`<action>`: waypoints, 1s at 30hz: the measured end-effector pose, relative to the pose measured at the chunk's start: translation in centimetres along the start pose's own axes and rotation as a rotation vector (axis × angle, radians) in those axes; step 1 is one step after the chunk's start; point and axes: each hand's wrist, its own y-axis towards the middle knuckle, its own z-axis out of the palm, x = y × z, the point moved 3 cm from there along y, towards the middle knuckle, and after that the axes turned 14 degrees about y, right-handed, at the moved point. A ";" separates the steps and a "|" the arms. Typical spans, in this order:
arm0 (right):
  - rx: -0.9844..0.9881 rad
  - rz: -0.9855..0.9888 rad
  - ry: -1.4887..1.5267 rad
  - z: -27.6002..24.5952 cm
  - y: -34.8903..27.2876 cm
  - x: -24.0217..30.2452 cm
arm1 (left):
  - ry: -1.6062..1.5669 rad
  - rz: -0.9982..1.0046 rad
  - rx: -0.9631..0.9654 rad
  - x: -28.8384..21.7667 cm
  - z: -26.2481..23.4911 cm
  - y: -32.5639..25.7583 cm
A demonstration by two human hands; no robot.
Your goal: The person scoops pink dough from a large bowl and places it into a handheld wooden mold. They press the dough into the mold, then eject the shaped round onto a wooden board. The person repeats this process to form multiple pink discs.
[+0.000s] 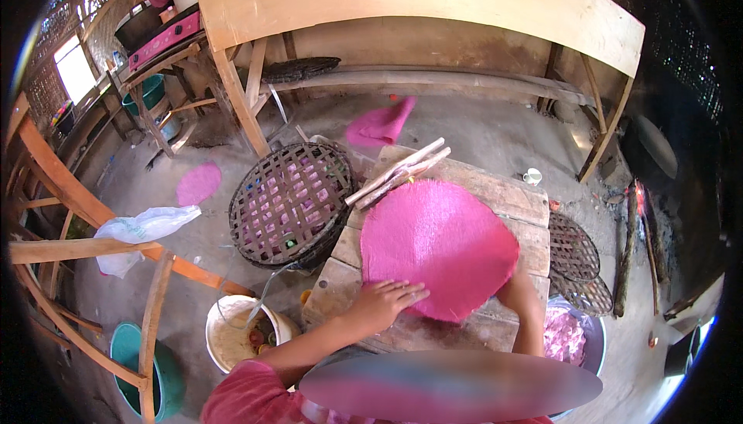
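A large round pink sheet point(437, 246), thin with a wrinkled, slightly shiny surface, covers much of a low wooden plank table point(526, 227). My left hand point(381, 305) rests on its near left edge, palm down with the fingers stretched out. At the sheet's right edge, my right hand point(520, 292) grips the rim; its fingertips are partly hidden by the sheet. Two wooden sticks point(398, 172) lie along the table's far left side, just beyond the sheet.
A lidded woven basket point(292, 203) stands left of the table, beside a white bucket point(222, 331). A basin point(596, 339) with pink pieces point(563, 336) sits at right, near woven trays point(573, 247) and a fire point(639, 198). A white cup point(532, 176) and pink cloth point(379, 124) lie beyond.
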 end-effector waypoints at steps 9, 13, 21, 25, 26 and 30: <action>-0.431 0.225 0.054 -1.2 -5.5 -0.2 | -0.035 0.111 0.122 0.4 0.7 -1.0; -0.366 0.175 0.309 -0.7 -5.2 -0.2 | -0.333 -0.002 -0.059 2.0 -0.8 -0.5; -0.336 0.105 0.226 6.1 -2.9 2.1 | -0.463 -0.116 -0.216 5.4 -3.0 -0.5; -0.203 0.030 0.053 4.4 -4.3 1.1 | -0.398 0.009 -0.106 3.4 -1.7 -0.8; -0.231 0.109 0.245 3.9 -5.3 0.5 | -0.410 0.006 -0.086 3.1 -1.3 -0.8; -0.129 0.126 0.112 4.8 -7.5 -1.4 | -0.437 0.002 -0.105 2.9 -0.8 -0.5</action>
